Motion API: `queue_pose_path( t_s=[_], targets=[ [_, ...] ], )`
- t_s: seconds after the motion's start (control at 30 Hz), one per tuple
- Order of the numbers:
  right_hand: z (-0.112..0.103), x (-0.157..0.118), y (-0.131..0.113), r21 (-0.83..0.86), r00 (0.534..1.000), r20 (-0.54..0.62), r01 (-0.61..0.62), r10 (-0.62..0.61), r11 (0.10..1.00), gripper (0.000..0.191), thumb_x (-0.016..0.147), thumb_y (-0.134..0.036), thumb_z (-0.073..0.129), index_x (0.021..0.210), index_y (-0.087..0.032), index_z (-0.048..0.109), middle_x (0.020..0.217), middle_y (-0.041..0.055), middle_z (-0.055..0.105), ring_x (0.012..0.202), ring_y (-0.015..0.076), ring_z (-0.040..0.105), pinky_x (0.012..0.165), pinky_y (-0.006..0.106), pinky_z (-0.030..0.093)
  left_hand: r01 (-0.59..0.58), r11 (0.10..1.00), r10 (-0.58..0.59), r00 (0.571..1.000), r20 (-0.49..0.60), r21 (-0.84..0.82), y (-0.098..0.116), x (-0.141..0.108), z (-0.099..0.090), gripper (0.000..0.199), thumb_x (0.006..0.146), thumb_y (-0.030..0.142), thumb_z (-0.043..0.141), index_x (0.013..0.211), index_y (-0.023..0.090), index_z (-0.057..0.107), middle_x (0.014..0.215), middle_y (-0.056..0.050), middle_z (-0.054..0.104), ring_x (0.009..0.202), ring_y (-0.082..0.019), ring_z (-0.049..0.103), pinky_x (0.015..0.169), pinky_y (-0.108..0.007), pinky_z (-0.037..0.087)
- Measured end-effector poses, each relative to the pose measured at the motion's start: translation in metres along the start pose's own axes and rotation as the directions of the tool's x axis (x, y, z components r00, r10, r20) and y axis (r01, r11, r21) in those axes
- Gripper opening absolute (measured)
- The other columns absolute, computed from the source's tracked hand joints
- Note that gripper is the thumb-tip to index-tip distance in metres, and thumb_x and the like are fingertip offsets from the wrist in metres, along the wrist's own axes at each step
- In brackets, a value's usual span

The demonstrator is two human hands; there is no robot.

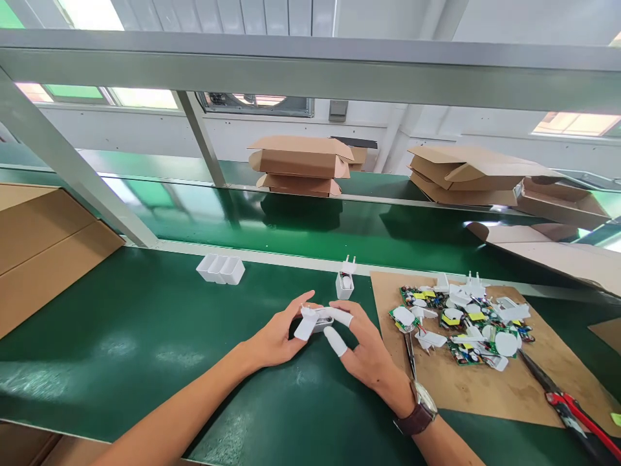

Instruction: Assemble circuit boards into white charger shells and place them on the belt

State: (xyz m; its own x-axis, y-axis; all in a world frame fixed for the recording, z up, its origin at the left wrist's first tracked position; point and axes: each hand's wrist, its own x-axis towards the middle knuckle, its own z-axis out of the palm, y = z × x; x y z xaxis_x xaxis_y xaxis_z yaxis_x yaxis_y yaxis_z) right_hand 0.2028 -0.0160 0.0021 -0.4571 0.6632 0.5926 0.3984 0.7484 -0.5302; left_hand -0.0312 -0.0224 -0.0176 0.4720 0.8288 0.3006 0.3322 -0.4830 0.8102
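Note:
Near the middle of the bench, my left hand (280, 333) is closed around a white plastic charger casing (320, 325) with a white flap-like piece (305, 323) at its left side. White covers sit on the thumb and index finger of my right hand (361, 343), and these two fingertips close on the casing's right end. Fine detail inside the casing is too small to make out. Just beyond my hands stands another white charger casing (345, 285), with a two-pin plug piece (348, 263) at its top. Several joined white empty casings (220, 268) stand to the left.
On a brown cardboard sheet (436, 388) at right lies a pile of circuit boards and white plug parts (468, 323). Tweezers (410, 356) and red-handled pliers (557, 395) rest there too. Cardboard boxes (301, 158) sit behind the bench rail; a large carton (48, 246) stands left.

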Motion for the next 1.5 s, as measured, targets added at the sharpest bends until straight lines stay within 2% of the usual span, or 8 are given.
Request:
queue_pose_path(
  t_s=[0.1,0.17,0.4,0.47,0.6,0.87,1.17,1.5],
  targets=[
    [0.009,-0.004,0.005,-0.051,0.995,0.091,0.045,-0.040,0.998,0.044,0.096,-0.013,0.057,0.139,-0.024,0.055,0.142,0.0160,0.058,0.129,0.0270,0.061,0.104,0.047,0.058,0.066,0.991,-0.070,0.997,-0.037,-0.114,0.005,0.002,0.000,0.062,0.100,0.024,0.054,0.156,0.027,0.027,0.137,-0.010,0.066,0.119,-0.024,0.068,0.110,-0.051,0.052],
    [0.012,-0.005,0.008,-0.076,0.989,0.129,0.083,-0.073,0.994,0.049,0.095,-0.008,0.055,0.141,-0.025,0.055,0.141,0.0154,0.060,0.128,0.0264,0.062,0.103,0.046,0.059,0.092,0.982,-0.101,0.994,-0.047,-0.168,0.007,0.002,0.001,0.057,0.103,0.029,0.050,0.156,0.026,0.030,0.138,-0.012,0.066,0.123,-0.024,0.067,0.111,-0.051,0.052],
    [0.010,-0.004,0.004,-0.054,0.995,-0.030,0.095,-0.097,0.994,0.045,0.096,-0.008,0.055,0.137,-0.028,0.058,0.123,0.0120,0.068,0.110,0.0228,0.071,0.089,0.038,0.066,0.026,0.991,-0.047,0.986,-0.163,-0.133,0.001,-0.004,0.002,0.077,0.096,0.038,0.064,0.160,0.027,0.023,0.149,-0.016,0.056,0.136,-0.030,0.058,0.114,-0.056,0.046],
    [0.009,-0.002,0.002,-0.034,0.997,-0.015,0.072,-0.073,0.997,0.042,0.096,-0.008,0.056,0.132,-0.029,0.061,0.122,0.0111,0.069,0.107,0.0223,0.072,0.088,0.038,0.066,-0.014,0.993,-0.009,0.982,-0.190,-0.121,-0.001,-0.005,0.002,0.080,0.095,0.041,0.066,0.160,0.028,0.022,0.150,-0.016,0.055,0.136,-0.031,0.057,0.115,-0.055,0.046],
    [0.012,0.001,0.002,0.006,0.995,0.082,0.063,-0.064,0.998,0.040,0.094,-0.008,0.059,0.128,-0.028,0.065,0.116,0.0095,0.072,0.102,0.0221,0.072,0.085,0.036,0.065,-0.016,0.995,-0.008,0.971,-0.239,-0.100,-0.002,-0.004,0.005,0.079,0.092,0.043,0.069,0.158,0.027,0.026,0.140,-0.015,0.063,0.128,-0.030,0.063,0.111,-0.054,0.050],
    [0.016,-0.007,0.006,-0.029,0.996,0.018,0.093,-0.092,0.995,0.039,0.093,-0.006,0.056,0.126,-0.026,0.063,0.120,0.0108,0.069,0.104,0.0224,0.070,0.084,0.038,0.064,-0.078,0.997,0.076,0.950,-0.304,0.005,0.002,-0.003,0.002,0.088,0.084,0.042,0.079,0.155,0.029,0.029,0.129,-0.012,0.067,0.110,-0.025,0.069,0.100,-0.046,0.058],
    [0.018,-0.006,0.000,-0.065,0.997,0.054,0.054,-0.050,0.996,0.042,0.098,-0.014,0.055,0.138,-0.025,0.053,0.116,0.0104,0.070,0.103,0.0232,0.071,0.086,0.038,0.065,-0.079,0.997,0.076,0.937,-0.342,0.007,0.003,0.000,0.007,0.063,0.091,0.025,0.067,0.147,0.028,0.040,0.100,-0.003,0.064,0.093,-0.020,0.068,0.086,-0.038,0.061],
    [0.018,-0.003,-0.007,-0.151,0.989,0.149,0.019,0.004,0.988,0.041,0.093,-0.007,0.053,0.130,-0.023,0.057,0.108,0.0106,0.069,0.095,0.0243,0.069,0.077,0.038,0.064,-0.074,0.997,0.081,0.950,-0.303,0.033,0.002,0.001,0.007,0.058,0.091,0.023,0.066,0.143,0.029,0.042,0.099,-0.003,0.062,0.092,-0.018,0.066,0.086,-0.037,0.060]
  ],
)
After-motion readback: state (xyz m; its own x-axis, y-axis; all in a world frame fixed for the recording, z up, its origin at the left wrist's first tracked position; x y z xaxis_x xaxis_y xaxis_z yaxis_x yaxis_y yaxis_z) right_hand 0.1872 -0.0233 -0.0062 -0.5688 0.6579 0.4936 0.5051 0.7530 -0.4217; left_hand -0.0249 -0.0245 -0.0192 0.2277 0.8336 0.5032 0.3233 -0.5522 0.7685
